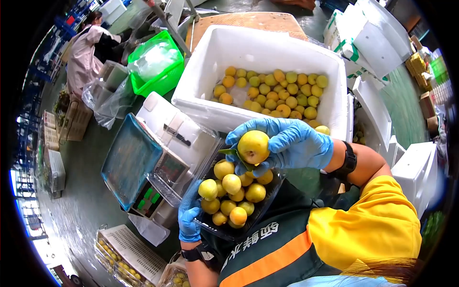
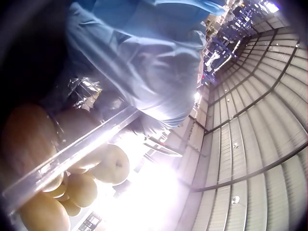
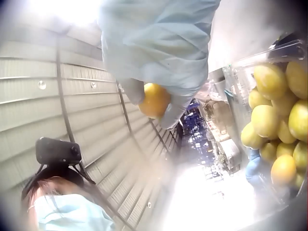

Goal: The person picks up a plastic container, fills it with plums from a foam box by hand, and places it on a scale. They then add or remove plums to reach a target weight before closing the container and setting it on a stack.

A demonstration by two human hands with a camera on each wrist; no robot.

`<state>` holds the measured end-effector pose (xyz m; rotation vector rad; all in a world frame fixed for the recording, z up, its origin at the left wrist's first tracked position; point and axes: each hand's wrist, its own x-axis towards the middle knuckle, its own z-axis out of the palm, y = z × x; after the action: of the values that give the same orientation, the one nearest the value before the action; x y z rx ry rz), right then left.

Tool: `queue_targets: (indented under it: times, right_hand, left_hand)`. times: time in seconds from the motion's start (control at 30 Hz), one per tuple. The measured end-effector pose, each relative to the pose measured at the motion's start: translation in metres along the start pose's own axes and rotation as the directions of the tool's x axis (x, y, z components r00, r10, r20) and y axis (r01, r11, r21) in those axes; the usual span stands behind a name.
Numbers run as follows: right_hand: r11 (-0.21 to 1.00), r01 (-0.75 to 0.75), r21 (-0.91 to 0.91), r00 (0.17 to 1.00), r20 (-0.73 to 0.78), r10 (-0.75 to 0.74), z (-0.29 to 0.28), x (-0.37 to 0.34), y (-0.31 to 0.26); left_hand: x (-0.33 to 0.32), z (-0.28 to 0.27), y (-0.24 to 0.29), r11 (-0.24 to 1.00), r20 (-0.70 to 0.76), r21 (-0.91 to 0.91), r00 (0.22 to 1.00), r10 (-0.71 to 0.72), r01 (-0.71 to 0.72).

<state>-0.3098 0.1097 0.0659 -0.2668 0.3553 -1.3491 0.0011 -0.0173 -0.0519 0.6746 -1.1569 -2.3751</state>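
Observation:
A blue-gloved right hand (image 1: pixel 291 143) pinches a yellow-green round fruit (image 1: pixel 253 147) above the near tray; the same fruit (image 3: pixel 155 100) shows between thumb and fingers in the right wrist view. Green leaves (image 1: pixel 228 151) show beside that fruit. The left hand (image 1: pixel 190 215), gloved too, grips the side of a clear plastic tray (image 1: pixel 261 210) heaped with yellow fruits (image 1: pixel 232 184). In the left wrist view the glove (image 2: pixel 139 62) lies over the tray's rim (image 2: pixel 72 156), with fruits (image 2: pixel 110 164) below. The left fingertips are partly hidden.
Beyond the hands stands a white foam box (image 1: pixel 201 107) of similar fruits. Left of it are a scale (image 1: pixel 179 136), a blue-lidded container (image 1: pixel 131 160) and a green basket (image 1: pixel 167 76). A person (image 1: pixel 81 62) sits at the far left; foam boxes (image 1: pixel 416 167) stand right.

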Motion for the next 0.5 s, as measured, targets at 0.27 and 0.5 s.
queue_targets:
  times: [0.27, 0.5]
  right_hand:
    - [0.990, 0.078, 0.122, 0.993, 0.081, -0.088, -0.015, -0.018, 0.000]
    - [0.983, 0.176, 0.050, 0.984, -0.049, -0.173, -0.010, -0.033, 0.004]
  left_hand:
    - [0.000, 0.001, -0.002, 1.000, 0.009, -0.030, 1.000, 0.002, -0.002]
    - [-0.001, 0.002, -0.001, 0.996, 0.018, -0.092, 1.000, -0.022, 0.024]
